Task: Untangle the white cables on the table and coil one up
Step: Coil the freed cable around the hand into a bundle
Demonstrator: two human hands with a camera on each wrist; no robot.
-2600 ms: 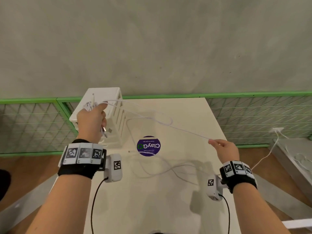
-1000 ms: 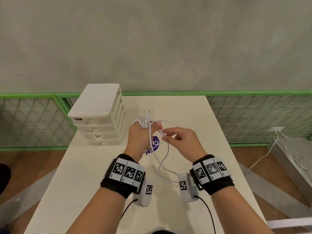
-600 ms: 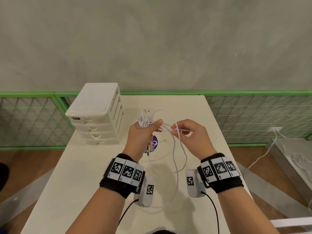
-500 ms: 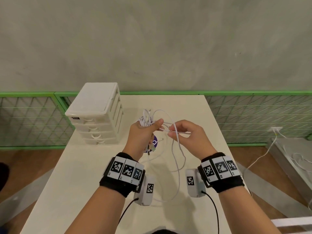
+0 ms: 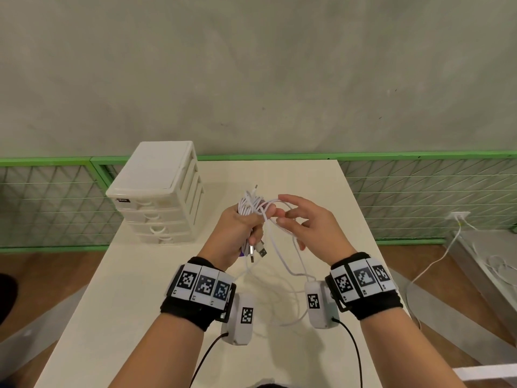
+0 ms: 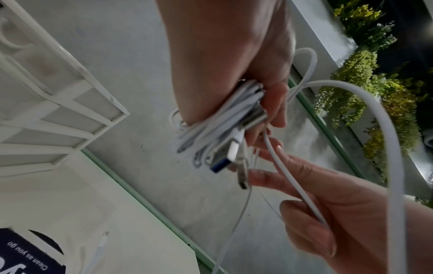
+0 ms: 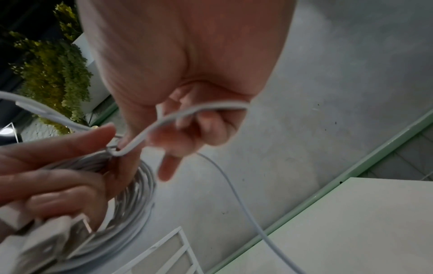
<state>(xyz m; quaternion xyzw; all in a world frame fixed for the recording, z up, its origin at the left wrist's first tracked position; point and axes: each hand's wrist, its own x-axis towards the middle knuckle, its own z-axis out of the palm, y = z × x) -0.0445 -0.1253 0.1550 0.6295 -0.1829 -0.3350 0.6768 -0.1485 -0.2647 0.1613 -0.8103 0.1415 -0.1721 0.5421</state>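
Observation:
My left hand (image 5: 240, 228) grips a bundle of coiled white cable (image 5: 249, 205) above the table, with USB plugs (image 5: 258, 250) hanging out below the fist. The bundle (image 6: 218, 126) and plugs (image 6: 226, 157) fill the left wrist view. My right hand (image 5: 303, 221) is right beside it, fingers partly spread, with the loose end of the cable (image 7: 187, 115) hooked across its fingers and under the thumb (image 6: 306, 231). The slack (image 5: 288, 322) hangs down in a loop onto the table. A second white cable (image 6: 99, 248) lies on the table.
A white plastic drawer unit (image 5: 159, 191) stands at the table's (image 5: 117, 309) far left. A purple round sticker (image 6: 23, 257) lies on the table under my hands. A green mesh fence (image 5: 419, 191) runs behind. At the right, a wall socket (image 5: 458, 215) has a cord.
My right hand, which held the cable stretched out to the right, has come in beside the left fist. The bundle in the left hand has grown and the hanging slack is shorter.

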